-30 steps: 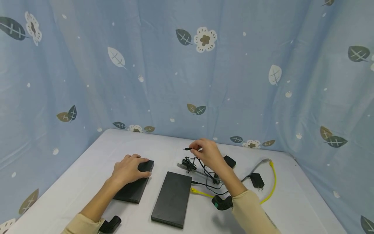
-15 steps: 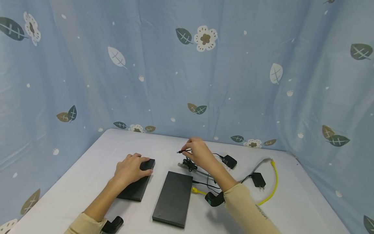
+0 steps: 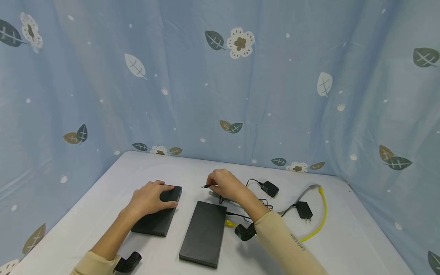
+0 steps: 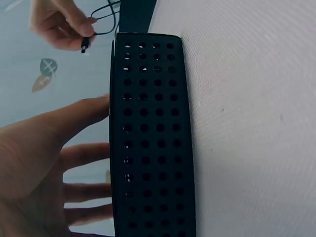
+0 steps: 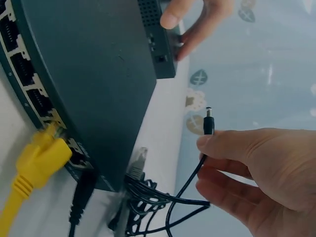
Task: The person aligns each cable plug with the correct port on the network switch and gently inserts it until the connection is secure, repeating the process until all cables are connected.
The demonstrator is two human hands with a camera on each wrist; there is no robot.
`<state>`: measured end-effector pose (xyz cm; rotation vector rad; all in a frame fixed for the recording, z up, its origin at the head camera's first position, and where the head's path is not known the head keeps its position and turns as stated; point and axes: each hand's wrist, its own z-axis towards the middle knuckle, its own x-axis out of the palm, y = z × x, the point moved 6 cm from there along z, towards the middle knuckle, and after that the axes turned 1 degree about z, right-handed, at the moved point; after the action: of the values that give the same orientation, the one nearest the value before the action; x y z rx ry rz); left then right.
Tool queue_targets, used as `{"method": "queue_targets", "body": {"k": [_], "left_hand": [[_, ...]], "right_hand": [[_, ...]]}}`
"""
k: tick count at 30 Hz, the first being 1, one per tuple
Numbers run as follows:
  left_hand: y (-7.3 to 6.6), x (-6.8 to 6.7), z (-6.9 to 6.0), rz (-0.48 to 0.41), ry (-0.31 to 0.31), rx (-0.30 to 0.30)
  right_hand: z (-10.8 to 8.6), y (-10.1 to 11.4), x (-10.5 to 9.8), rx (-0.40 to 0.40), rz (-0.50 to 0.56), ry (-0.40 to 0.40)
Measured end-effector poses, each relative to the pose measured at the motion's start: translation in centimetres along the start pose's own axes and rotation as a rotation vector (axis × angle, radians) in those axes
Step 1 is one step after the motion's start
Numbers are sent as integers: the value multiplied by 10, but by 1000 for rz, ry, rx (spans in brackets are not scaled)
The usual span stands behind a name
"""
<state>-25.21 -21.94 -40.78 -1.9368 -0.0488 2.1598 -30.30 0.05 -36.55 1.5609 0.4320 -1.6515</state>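
My left hand point(image 3: 147, 199) rests on the left black box point(image 3: 159, 220), thumb at its right edge and fingers over its far end. In the left wrist view the box's perforated side point(image 4: 150, 133) faces the camera, with the fingers against its top. My right hand point(image 3: 225, 186) pinches a thin black cable just behind its barrel plug point(image 3: 205, 186), to the right of that box's far end. The right wrist view shows the metal tip of the plug point(image 5: 209, 118) pointing away from the fingers, apart from the box's round socket point(image 5: 161, 59).
A second black box point(image 3: 203, 233) lies in the middle with a yellow cable point(image 5: 42, 165) and a black plug point(image 5: 83, 190) in its ports. Two black adapters point(image 3: 269, 188), point(image 3: 303, 210) lie to the right. A grey cable point(image 3: 306, 191) curves beside them, and a blue curtain point(image 3: 185, 76) hangs behind.
My right hand has moved left and slightly nearer with the plug, drawing the cable along. The left hand stays on its box, which has barely shifted.
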Motion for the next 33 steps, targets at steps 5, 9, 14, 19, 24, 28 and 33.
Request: {"method": "queue_targets", "body": {"k": [5,9,14,19,24,28,33], "left_hand": [[-5,-2,-1,-5,4,4],[-9,-2,-1,-6,4,6],[-11,-2,0,-6,6,29],[-6,-3,-3,-4,7,24],[-3,-3,-4,-11,18,25],[-3,-3,-3,-13,14,25],[-4,-3,-3,-13,22,26]], "right_hand": [[1,-2,7,28,-10,3],[0,-3,10,31,-22,-10],[0,-6,14,50,-22,-7],[4,-4,18,33,-6,-1],[6,-3,21,33,5,19],[7,-3,20,35,19,26],[5,-4,23,53,58,27]]}}
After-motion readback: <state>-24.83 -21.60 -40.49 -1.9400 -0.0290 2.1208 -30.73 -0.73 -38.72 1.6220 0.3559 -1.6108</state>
